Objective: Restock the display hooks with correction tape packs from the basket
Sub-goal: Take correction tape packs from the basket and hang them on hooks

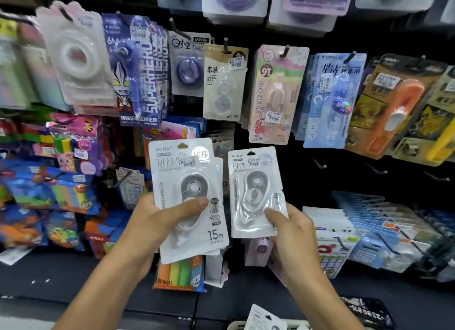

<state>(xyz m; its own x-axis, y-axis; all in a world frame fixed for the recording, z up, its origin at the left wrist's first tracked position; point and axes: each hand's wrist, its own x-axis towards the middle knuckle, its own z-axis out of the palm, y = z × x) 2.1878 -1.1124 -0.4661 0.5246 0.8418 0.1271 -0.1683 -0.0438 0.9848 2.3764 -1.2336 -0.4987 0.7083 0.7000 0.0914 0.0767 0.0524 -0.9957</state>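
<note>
My left hand (157,221) grips a small stack of white correction tape packs (189,177), thumb across the front blister. My right hand (290,228) pinches a single white correction tape pack (256,182) by its lower right corner, held upright beside the stack. Both are raised in front of the black display wall. Bare display hooks (320,164) stick out of the wall to the right of the single pack. At the bottom edge, another white pack (264,318) lies in the basket (236,326), only its rim showing.
Hooks above carry other correction tapes: a beige pack (224,83), a pink My Melody pack (275,95), a blue pack (330,100) and orange ones (394,108). Colourful stationery crowds the left hooks (69,157). White and blue packs (364,221) hang at lower right.
</note>
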